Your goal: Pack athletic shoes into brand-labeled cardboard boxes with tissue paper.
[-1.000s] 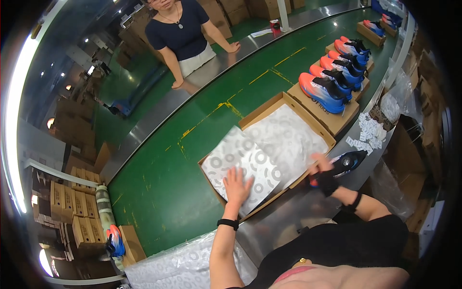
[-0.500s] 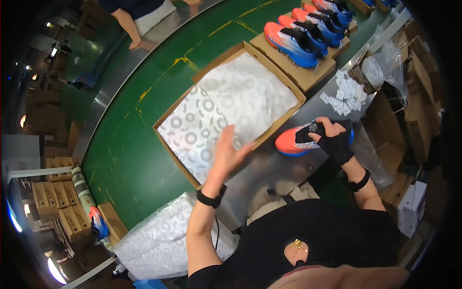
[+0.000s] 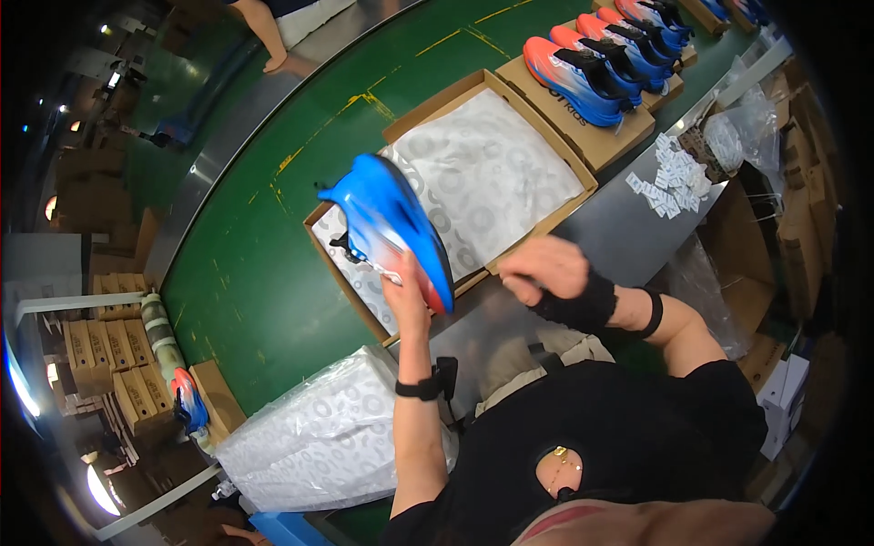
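My left hand (image 3: 407,296) is closed around a blue, white and orange sneaker (image 3: 387,209), gripping it near its orange toe end. The shoe is raised and tilted over the left half of an open cardboard box (image 3: 551,218), with its blue heel pointing up and away. White patterned tissue paper (image 3: 496,173) lines that box. By the box's near edge, my right hand (image 3: 560,278), in a black fingerless glove, has its fingers loosely curled. Nothing shows in it, though the palm is hidden and the fingers are slightly blurred.
More such sneakers (image 3: 583,82) stand on cardboard boxes at the far right. A heap of small white tags (image 3: 674,175) lies on the metal edge. Plastic-wrapped patterned paper (image 3: 309,437) rests at the near left. Another person's arm (image 3: 264,36) shows across the green table.
The sneaker has gone from my right hand at the metal edge to my left hand over the box. My right hand has moved left, off the shoe.
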The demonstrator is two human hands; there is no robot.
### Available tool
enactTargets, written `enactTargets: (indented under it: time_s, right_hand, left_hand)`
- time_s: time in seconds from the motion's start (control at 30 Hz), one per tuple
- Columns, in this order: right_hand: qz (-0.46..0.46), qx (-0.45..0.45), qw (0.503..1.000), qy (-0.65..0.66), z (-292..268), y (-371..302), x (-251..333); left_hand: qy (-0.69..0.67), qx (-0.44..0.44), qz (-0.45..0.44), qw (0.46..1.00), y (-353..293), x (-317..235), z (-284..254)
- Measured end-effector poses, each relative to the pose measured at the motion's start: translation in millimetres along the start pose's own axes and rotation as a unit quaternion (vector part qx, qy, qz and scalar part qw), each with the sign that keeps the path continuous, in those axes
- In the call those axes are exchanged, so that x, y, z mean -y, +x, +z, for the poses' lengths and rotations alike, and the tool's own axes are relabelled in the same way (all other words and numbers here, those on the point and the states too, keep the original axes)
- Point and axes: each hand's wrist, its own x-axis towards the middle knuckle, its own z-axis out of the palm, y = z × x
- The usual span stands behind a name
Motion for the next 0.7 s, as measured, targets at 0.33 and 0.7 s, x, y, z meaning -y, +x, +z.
enactTargets:
  time_s: [0.33, 0.7]
  right_hand:
    - [0.647, 0.002, 0.655, 0.391, 82.0, -65.4, -102.5]
    - [0.129, 0.021, 0.952, -0.277, 78.6, -73.5, -114.4]
  left_hand:
    - [0.097, 0.167, -0.374, 0.907, 100.0, 50.3, 24.0]
    - [-0.116, -0.048, -0.132, 0.983, 29.3, 26.0, -62.4]
